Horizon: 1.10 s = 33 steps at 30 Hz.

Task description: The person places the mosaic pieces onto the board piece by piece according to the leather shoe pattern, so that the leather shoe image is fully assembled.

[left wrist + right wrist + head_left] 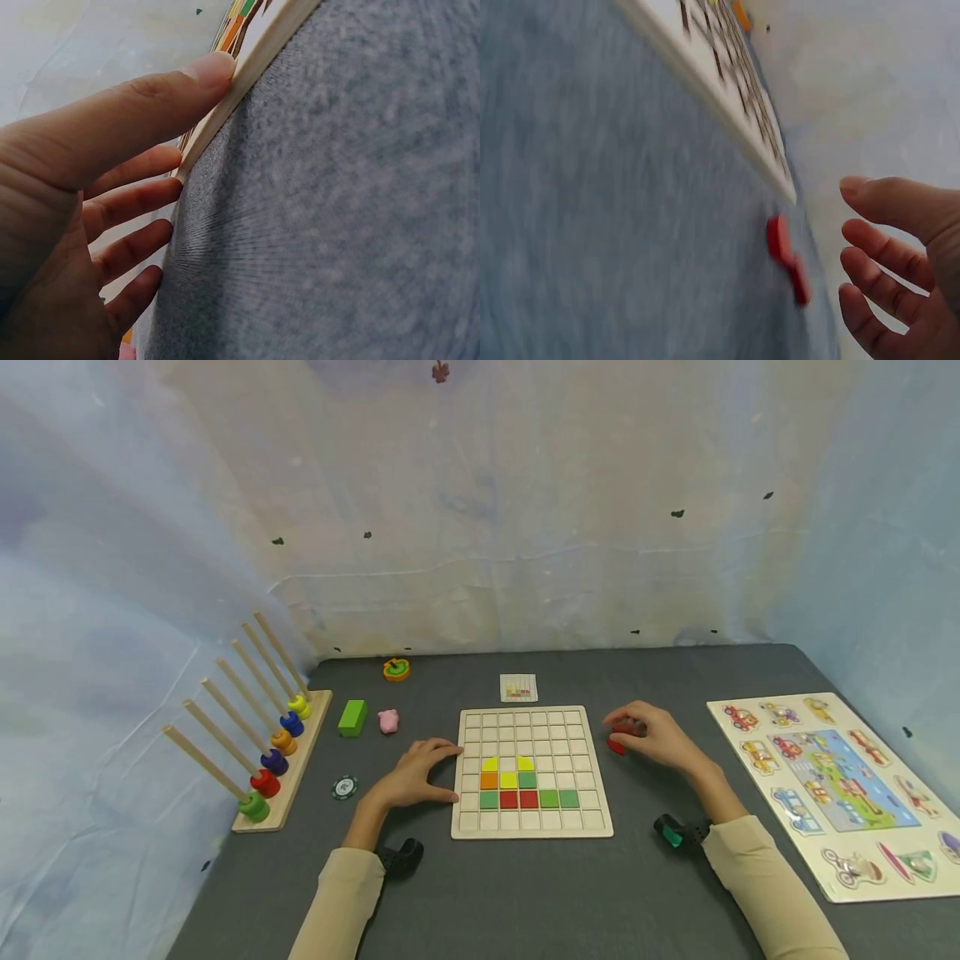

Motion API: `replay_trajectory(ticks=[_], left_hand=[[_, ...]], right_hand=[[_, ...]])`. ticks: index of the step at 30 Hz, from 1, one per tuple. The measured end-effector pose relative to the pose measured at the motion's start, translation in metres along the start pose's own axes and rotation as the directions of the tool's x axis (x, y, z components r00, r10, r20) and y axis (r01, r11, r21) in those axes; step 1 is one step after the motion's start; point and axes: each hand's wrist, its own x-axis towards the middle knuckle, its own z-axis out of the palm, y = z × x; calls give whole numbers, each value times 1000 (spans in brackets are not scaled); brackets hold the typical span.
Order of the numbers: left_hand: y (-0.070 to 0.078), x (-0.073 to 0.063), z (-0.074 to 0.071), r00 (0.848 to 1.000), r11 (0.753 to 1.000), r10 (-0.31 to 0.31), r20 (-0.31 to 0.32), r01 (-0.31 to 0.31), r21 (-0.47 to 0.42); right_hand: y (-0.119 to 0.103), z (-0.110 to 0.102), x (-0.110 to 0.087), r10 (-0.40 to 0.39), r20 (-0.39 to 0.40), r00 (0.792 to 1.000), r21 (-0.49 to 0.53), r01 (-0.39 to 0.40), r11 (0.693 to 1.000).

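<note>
A wooden grid board (532, 827) lies at the middle of the table, with yellow, orange, red and green tiles set in several of its squares. My left hand (414, 774) rests at the board's left edge, thumb and index fingertip touching the rim, fingers spread and fairly straight. In the left wrist view the thumb (142, 101) lies against the rim. To the right of the board, my right hand (654, 737) hovers over red pieces (618, 745), partly covered by its fingers. The right wrist view has the red pieces (787, 259) apart from the loosely bent fingers.
Behind the board lies a small pattern card (518, 687). Leftward are a green block (352, 718), a pink pig figure (388, 721), a poker chip (344, 787), an orange-and-green toy (396, 670) and a peg rack (303, 760) with coloured beads. A picture puzzle board (813, 852) lies at right.
</note>
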Motion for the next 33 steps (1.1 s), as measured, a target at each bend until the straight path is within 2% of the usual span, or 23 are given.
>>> replay_trajectory(ticks=[6, 14, 21, 27, 33], left_hand=[[0, 0, 1, 1000, 1000, 1, -6, -1, -2], [0, 0, 1, 1000, 1000, 7, -7, -7, -5], [0, 0, 2, 1000, 1000, 10, -5, -10, 0], [-1, 0, 2, 1000, 1000, 3, -3, -3, 2], [-3, 0, 2, 1000, 1000, -4, -5, 4, 7]], right_hand=[[14, -4, -6, 80, 20, 997, -38, -79, 996], [26, -1, -9, 79, 65, 995, -68, -75, 995], [32, 6, -12, 106, 6, 994, -75, -106, 992], [33, 9, -12, 104, -54, 993, -120, -110, 987], [21, 8, -4, 113, -80, 990, -141, -123, 982]])
